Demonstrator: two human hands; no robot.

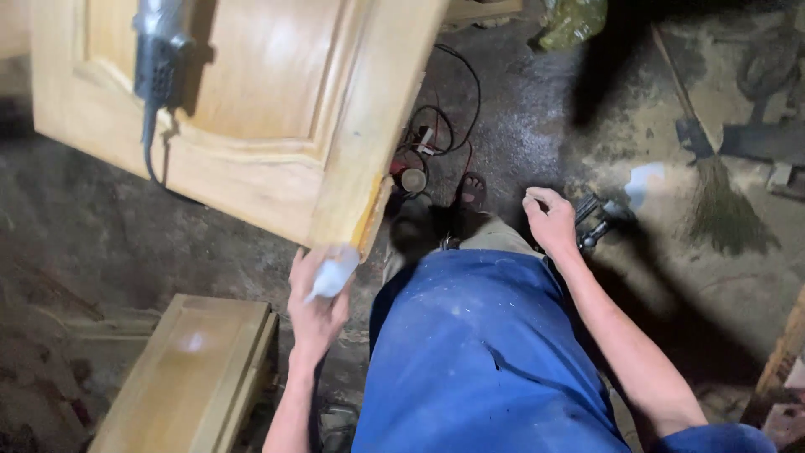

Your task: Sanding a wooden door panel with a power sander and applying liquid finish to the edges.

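My left hand (317, 306) holds a small white bottle or tube (333, 273), blurred, right below the near corner of a light wooden cabinet door (251, 109) with a raised panel. A grey power tool (158, 59) with a dark cord lies on that door at the upper left. My right hand (549, 220) hangs at my side with fingers loosely curled and nothing in it, above a dark metal tool (597, 220) on the floor. My blue shirt (478, 352) fills the lower middle.
Another wooden panel (189, 377) lies at the lower left. Tangled cables (436, 134) and a small round can (412, 179) sit on the dusty floor by my sandalled foot (471, 193). A broom (717, 201) lies at the right, a green bag (573, 21) at the top.
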